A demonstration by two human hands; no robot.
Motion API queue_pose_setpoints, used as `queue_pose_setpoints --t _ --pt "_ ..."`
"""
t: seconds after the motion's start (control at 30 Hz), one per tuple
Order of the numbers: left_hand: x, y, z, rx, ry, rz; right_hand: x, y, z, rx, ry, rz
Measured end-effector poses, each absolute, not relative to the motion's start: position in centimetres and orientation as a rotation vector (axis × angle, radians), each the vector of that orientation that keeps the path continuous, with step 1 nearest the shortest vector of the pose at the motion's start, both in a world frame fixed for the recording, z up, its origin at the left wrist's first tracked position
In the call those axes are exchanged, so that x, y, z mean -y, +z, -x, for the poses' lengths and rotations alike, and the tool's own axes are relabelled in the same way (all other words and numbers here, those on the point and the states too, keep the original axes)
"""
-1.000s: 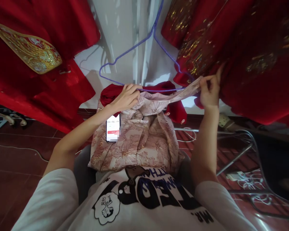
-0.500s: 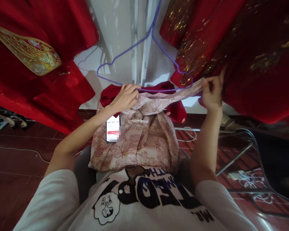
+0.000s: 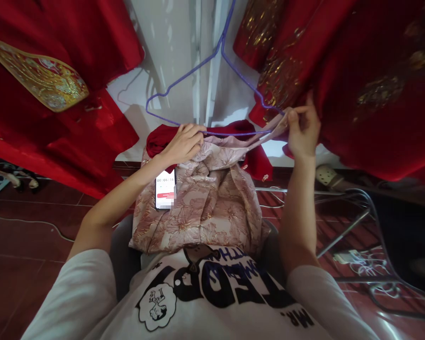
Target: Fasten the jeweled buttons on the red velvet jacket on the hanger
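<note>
A: Where is the shiny pink brocade garment (image 3: 198, 203) now?
B: It lies across the person's lap, and its upper edge is lifted toward the purple wire hanger (image 3: 222, 40).

A: And how are the hands?
B: They are apart. The left hand (image 3: 184, 144) has its fingers closed on the upper edge of the garment, just beside the lower bar of the hanger. Whether it grips the bar also, I cannot tell. The right hand (image 3: 304, 131) pinches the far end of this edge between thumb and finger, and the cloth is stretched out at the right corner of the hanger.

A: What is around them?
B: A dark red cloth (image 3: 160, 138) is partly rolled, behind the garment and below the hanger. A black phone with a lit white screen (image 3: 165, 189) rests on the garment, near the left forearm. Red clothes with gold decoration hang at the left (image 3: 102, 33) and at the right (image 3: 350, 104). At the right there is also a dark chair with metal frame (image 3: 405, 231), near tangled white cables (image 3: 366, 264) on the floor.
</note>
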State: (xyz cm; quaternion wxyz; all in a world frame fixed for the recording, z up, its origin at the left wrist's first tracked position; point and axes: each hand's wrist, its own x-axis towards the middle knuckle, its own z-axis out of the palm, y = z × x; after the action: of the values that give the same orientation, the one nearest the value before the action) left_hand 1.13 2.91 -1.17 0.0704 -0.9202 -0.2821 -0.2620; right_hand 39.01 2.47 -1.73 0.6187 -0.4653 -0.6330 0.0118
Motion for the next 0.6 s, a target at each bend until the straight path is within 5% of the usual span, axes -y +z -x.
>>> queue_pose_setpoints --t 0.33,0.6 --pt "-3.0 -1.2 -2.4 0.852 -1.051 2.837 -4.4 0.3 -31.8 1.459 -0.098 1.134" --pt "-6.9 0.8 6.0 1.333 -1.497 2.117 -5.5 0.1 -32.7 1.531 -0.035 1.236"
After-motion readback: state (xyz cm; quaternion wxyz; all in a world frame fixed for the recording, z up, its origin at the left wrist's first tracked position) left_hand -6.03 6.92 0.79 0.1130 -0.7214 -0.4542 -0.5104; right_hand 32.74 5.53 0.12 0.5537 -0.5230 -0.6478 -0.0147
